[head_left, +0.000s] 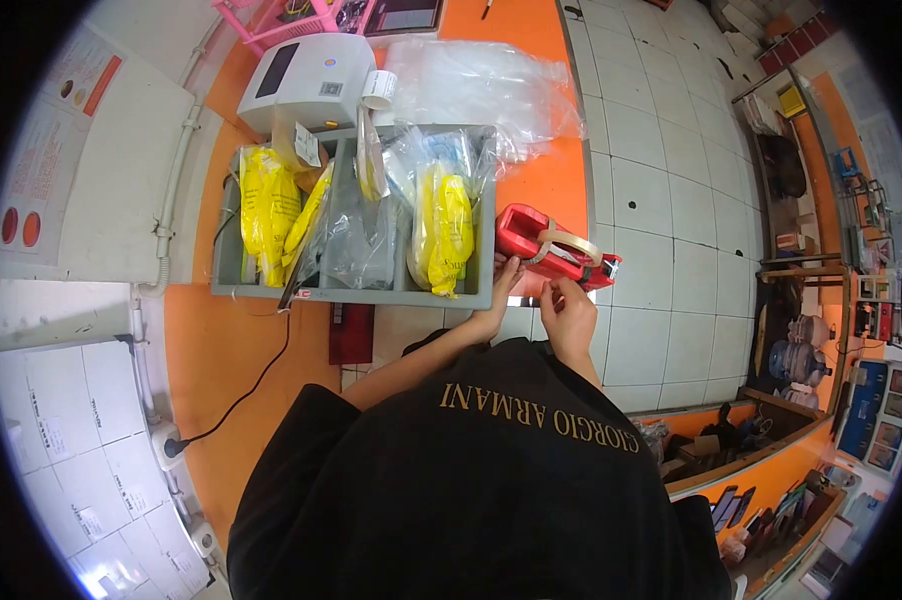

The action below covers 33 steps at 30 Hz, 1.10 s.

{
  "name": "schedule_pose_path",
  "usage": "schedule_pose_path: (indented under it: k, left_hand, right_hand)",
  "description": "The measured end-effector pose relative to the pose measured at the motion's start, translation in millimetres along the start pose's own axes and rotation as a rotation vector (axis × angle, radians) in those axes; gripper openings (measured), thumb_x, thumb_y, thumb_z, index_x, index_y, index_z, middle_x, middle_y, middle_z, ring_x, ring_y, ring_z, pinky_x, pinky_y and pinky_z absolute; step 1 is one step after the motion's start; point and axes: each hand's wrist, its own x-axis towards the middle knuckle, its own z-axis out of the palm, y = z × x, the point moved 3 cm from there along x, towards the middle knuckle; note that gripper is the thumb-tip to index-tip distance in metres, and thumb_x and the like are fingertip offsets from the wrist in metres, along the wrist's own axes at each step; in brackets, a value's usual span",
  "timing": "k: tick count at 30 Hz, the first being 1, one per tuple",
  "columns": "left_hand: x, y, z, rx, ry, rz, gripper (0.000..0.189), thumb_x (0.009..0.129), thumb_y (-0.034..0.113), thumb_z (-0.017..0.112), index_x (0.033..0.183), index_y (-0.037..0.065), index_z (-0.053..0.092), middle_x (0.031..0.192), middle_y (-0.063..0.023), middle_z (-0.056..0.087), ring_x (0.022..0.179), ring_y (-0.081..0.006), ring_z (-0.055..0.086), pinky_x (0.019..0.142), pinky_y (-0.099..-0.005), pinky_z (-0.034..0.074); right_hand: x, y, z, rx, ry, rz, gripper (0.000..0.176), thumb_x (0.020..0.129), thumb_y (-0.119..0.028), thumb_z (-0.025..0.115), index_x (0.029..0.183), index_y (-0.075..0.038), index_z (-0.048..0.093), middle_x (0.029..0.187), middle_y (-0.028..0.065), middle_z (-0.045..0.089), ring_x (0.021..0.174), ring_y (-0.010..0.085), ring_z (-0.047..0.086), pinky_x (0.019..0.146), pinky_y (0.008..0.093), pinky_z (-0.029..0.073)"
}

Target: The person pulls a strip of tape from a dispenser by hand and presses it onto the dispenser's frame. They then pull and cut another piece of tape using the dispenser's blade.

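The right hand's fingertips bunch together (whether on tape, I cannot tell); the left hand meets the dispenser's near side, its grip unclear. The glossy red tape dispenser, blocky, bearing a smooth beige tape ring, sits at the orange table's edge, beside a grey compartmented tray of crinkled yellow packets.

Red tape dispenser; beige tape roll; grey tray; yellow packets; orange tabletop.

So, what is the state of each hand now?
Left hand: at the dispenser, grip unclear.
Right hand: fingers curled; whether holding anything, cannot tell.
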Motion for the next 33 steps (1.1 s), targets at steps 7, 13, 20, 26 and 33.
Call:
schedule_pose_path:
  k: [7, 13, 20, 26, 33]
  left_hand:
    - [-4.3, 8.1, 4.0, 0.045, -0.035, 0.027, 0.018, 0.093, 0.018, 0.058, 0.100, 0.010, 0.043, 0.097, -0.0062, 0.051, 0.096, -0.0141, 0.056, 0.093, -0.0285, 0.048]
    - [-6.5, 11.4, 7.0, 0.022, 0.022, 0.004, 0.017, 0.093, 0.019, 0.058, 0.100, 0.009, 0.045, 0.096, -0.0063, 0.052, 0.096, -0.0146, 0.057, 0.093, -0.0285, 0.048]
    - [-5.9, 10.5, 8.1, 0.019, 0.044, -0.005, 0.020, 0.093, 0.020, 0.059, 0.104, 0.008, 0.048, 0.099, -0.0066, 0.053, 0.098, -0.0153, 0.058, 0.095, -0.0300, 0.047]
    - [-1.4, 6.7, 6.7, 0.033, 0.068, -0.001, 0.016, 0.094, 0.016, 0.057, 0.102, 0.010, 0.043, 0.097, -0.0054, 0.055, 0.097, -0.0154, 0.058, 0.097, -0.0329, 0.046]
    - [0.1, 5.0, 4.7, 0.050, 0.074, 0.015, 0.016, 0.094, 0.018, 0.057, 0.098, 0.012, 0.043, 0.098, -0.0036, 0.055, 0.096, -0.0149, 0.058, 0.094, -0.0316, 0.046]
  right_hand:
    - [-2.8, -8.5, -6.2, -0.027, -0.031, -0.102, 0.011, 0.080, -0.013, 0.067, 0.074, -0.008, 0.060, 0.069, 0.0051, 0.060, 0.055, 0.0202, 0.062, 0.047, 0.0321, 0.046]
    - [3.7, -2.8, -8.2, -0.053, 0.028, -0.168, 0.012, 0.080, -0.014, 0.067, 0.074, -0.006, 0.060, 0.063, 0.0048, 0.054, 0.049, 0.0196, 0.056, 0.045, 0.0315, 0.044]
    - [10.6, 8.8, -3.8, -0.141, 0.012, -0.179, 0.016, 0.082, -0.018, 0.066, 0.073, -0.007, 0.058, 0.064, 0.0053, 0.056, 0.050, 0.0221, 0.057, 0.045, 0.0329, 0.044]
    - [15.7, 14.3, 0.6, -0.140, 0.023, -0.206, 0.017, 0.082, -0.018, 0.066, 0.072, -0.006, 0.057, 0.063, 0.0055, 0.056, 0.050, 0.0231, 0.057, 0.045, 0.0335, 0.044]
    - [18.5, 17.1, 4.9, -0.246, 0.055, -0.274, 0.017, 0.080, -0.017, 0.066, 0.070, -0.008, 0.057, 0.064, 0.0049, 0.058, 0.050, 0.0236, 0.058, 0.044, 0.0336, 0.045]
